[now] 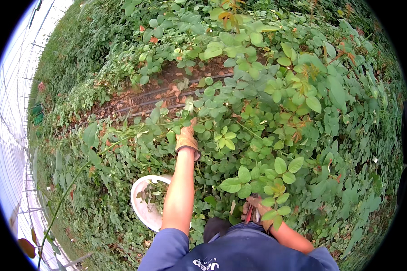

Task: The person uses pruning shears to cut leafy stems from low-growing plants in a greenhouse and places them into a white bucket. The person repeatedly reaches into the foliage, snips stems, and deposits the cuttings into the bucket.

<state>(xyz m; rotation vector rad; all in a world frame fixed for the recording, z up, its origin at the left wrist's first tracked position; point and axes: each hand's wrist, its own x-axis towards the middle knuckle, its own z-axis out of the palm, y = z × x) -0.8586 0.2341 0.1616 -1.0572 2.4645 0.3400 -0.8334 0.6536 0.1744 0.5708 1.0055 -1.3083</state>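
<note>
My left hand (187,137), in a tan glove, reaches forward among the rose leaves beside a leafy stem (117,144). Foliage hides its fingertips, so whether it grips the stem is unclear. Close to my waist, my right hand (263,211), also gloved, is closed around a red-handled hand tool (249,214) that looks like pruning shears. Leaves of a rose shoot (274,189) partly cover that hand, and the tool's blades cannot be made out. A white bucket (137,200) with some cut leaves inside stands left of my left forearm.
Dense rose bushes (325,142) surround me on all sides. Ahead, a strip of brown soil (169,93) with dry leaves carries several dark drip hoses (146,111). One long stem arcs up at the left. Beyond it is the pale greenhouse wall (10,111).
</note>
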